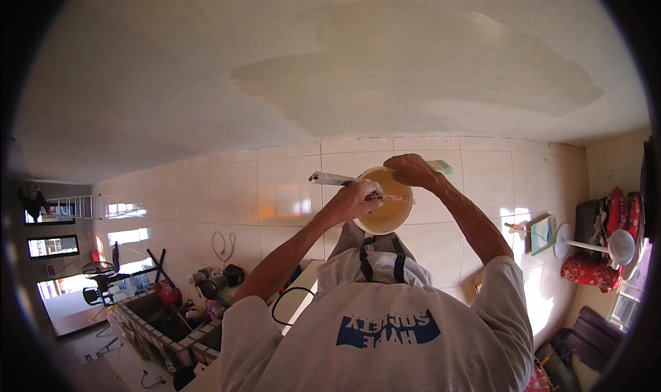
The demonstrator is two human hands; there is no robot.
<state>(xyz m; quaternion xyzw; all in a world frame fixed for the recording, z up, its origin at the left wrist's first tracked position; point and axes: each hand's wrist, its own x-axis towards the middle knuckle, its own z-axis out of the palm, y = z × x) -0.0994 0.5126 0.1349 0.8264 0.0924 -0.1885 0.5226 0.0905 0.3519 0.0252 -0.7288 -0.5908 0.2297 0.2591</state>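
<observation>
My left hand (pixel 363 199) is closed on a long, flat, pale tool (pixel 332 178) at the left side of a cream bucket (pixel 379 225). A thin pinkish piece (pixel 401 199) extends from that hand across the bucket's mouth, over yellowish contents (pixel 385 211). My right hand (pixel 413 170) is closed at the bucket's far right rim, on a pale green tool (pixel 441 165) that shows beyond the knuckles; its exact shape is partly hidden.
A wall (pixel 413 68) with a darker damp-looking patch fills the upper view, above a tiled floor (pixel 289 199). At right are a small tray (pixel 542 234), a white stand (pixel 620 247) and red bundles. At left are a fan (pixel 100 275), cluttered brick-edged basin (pixel 148 313) and railing.
</observation>
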